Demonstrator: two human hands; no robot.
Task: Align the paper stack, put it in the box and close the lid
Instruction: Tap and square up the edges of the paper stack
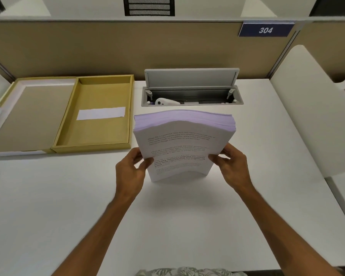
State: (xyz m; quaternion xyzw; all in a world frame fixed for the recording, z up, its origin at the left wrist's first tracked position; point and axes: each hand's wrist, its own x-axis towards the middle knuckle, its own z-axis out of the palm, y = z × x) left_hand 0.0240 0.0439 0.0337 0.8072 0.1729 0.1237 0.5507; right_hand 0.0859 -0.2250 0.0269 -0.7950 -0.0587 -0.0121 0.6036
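My left hand [130, 170] and right hand [234, 166], fingers clamped on its sides, stand the paper stack [182, 144] upright on the desk [187, 216] to square its edges; next, lay it flat in the open box [100, 116] at left.

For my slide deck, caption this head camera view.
Both hands stand a paper stack upright on the desk beside the open box.

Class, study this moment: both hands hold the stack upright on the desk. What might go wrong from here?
1. The stack bows in the middle; the left hand and right hand grip only its lower sides, so sheets may fan or slip.
2. The box already holds a white slip, which could get buried.
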